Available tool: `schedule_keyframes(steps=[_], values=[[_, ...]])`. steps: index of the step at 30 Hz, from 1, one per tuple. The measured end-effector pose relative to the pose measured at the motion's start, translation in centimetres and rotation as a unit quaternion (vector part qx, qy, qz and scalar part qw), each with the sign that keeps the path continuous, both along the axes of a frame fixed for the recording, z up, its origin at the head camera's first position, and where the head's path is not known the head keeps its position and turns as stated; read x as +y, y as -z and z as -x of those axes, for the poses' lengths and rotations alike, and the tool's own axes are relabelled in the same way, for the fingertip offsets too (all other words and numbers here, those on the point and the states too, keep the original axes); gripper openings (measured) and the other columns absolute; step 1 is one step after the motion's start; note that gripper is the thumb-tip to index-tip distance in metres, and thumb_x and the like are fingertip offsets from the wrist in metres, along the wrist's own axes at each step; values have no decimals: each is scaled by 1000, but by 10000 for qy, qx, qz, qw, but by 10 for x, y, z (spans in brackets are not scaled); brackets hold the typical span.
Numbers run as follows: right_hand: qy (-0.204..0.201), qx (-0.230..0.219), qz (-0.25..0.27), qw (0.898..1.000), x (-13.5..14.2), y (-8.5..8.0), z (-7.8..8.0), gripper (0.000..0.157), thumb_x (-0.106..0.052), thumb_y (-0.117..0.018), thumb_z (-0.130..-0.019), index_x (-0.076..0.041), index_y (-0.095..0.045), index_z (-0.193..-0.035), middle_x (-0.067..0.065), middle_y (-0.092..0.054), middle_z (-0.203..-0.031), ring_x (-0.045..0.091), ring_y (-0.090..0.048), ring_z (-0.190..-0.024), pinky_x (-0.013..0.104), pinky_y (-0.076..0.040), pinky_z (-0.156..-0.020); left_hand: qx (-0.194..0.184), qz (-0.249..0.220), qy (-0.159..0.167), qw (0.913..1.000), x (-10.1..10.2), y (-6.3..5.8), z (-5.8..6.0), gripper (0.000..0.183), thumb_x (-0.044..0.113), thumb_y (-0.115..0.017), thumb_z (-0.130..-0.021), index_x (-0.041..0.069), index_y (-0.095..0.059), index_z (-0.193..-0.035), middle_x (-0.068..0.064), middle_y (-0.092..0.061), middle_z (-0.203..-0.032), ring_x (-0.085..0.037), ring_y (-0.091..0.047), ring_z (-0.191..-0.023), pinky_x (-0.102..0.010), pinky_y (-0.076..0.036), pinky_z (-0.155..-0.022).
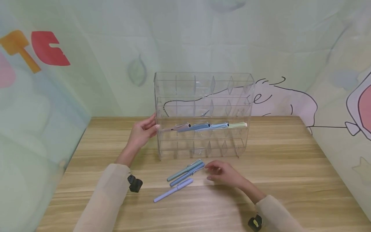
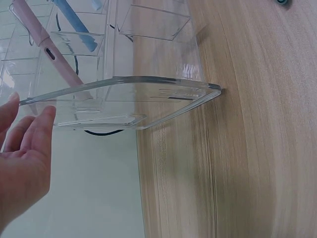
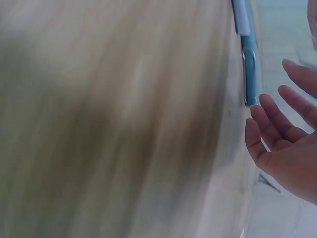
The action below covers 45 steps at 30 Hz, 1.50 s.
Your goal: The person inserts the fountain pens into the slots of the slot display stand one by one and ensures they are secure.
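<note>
A clear acrylic pen rack (image 1: 158, 149) with several tiers stands upright on the table. My left hand (image 1: 142, 131) holds its left side panel, thumb at the front edge, fingers along the outer side. On one tier lie a pink pen (image 2: 62, 64), a blue pen (image 1: 200, 126), a light blue pen (image 1: 219, 125) and a pale green pen (image 1: 237, 125). In front of the rack, a green pen (image 1: 182, 173) and a blue pen (image 1: 185, 177) lie side by side, a lavender pen (image 1: 173, 190) nearer. My right hand (image 1: 224, 174), fingers loosely bent, holds nothing; its fingertips are right at the blue pen's clip end.
The wooden table (image 1: 290, 180) extends to both sides of the rack. Behind it hangs a printed cloth backdrop (image 1: 116, 64), which also covers the left and right sides. A small black device (image 1: 135, 183) sits at the left wrist, another (image 1: 255, 223) at the right.
</note>
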State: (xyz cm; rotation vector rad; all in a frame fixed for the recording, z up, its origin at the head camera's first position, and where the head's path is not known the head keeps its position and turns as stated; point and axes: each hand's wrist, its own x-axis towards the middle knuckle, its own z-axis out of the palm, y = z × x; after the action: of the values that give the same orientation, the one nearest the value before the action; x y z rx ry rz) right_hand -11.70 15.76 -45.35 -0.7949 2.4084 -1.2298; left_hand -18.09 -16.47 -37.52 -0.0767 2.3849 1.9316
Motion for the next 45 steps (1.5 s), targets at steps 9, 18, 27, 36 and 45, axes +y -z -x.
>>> schedule_keyframes(steps=[9, 18, 27, 36, 45], values=[[-237, -229, 140, 9994, -29, 9, -8, 29, -11, -70, -80, -3, -61, -106, -2, -56, -82, 9, -51, -74, 22, -49, -65, 45, -47, 32, 10000, 0, 0, 1, 51, 10, -59, -89, 14, -40, -137, -15, -46, -133, -25, -52, -114, -22, -51, -80], [-376, 161, 25, 9992, -48, 11, -10, 27, -9, -71, -78, -3, -64, -103, -5, -51, -74, 6, -45, -68, 18, -43, -58, 61, -94, 22, 9999, 1, -1, 0, 51, 9, -59, -89, 12, -41, -137, -15, -46, -132, -25, -53, -112, -22, -52, -79], [-313, 309, -68, 9990, -57, 16, -13, 24, -7, -72, -77, -3, -65, -100, -9, -50, -68, 3, -42, -62, 18, -41, -54, 99, -10, 0, 10000, 1, 0, 1, 50, 10, -60, -89, 13, -42, -136, -16, -47, -131, -25, -53, -112, -25, -52, -80], [-400, 354, -234, 9983, -59, 21, -13, 23, -9, -71, -78, -3, -65, -100, -10, -47, -67, 2, -40, -61, 16, -39, -53, 80, -23, 5, 10000, 1, 1, 1, 50, 9, -60, -89, 14, -42, -136, -14, -48, -131, -24, -53, -112, -23, -52, -79], [-404, 468, -374, 9974, -61, 23, -14, 17, -10, -71, -79, -4, -66, -94, -10, -45, -64, 2, -38, -59, 17, -37, -52, 123, -61, 34, 9999, 0, 1, -1, 50, 8, -59, -89, 13, -42, -136, -15, -47, -131, -25, -53, -111, -22, -52, -79]])
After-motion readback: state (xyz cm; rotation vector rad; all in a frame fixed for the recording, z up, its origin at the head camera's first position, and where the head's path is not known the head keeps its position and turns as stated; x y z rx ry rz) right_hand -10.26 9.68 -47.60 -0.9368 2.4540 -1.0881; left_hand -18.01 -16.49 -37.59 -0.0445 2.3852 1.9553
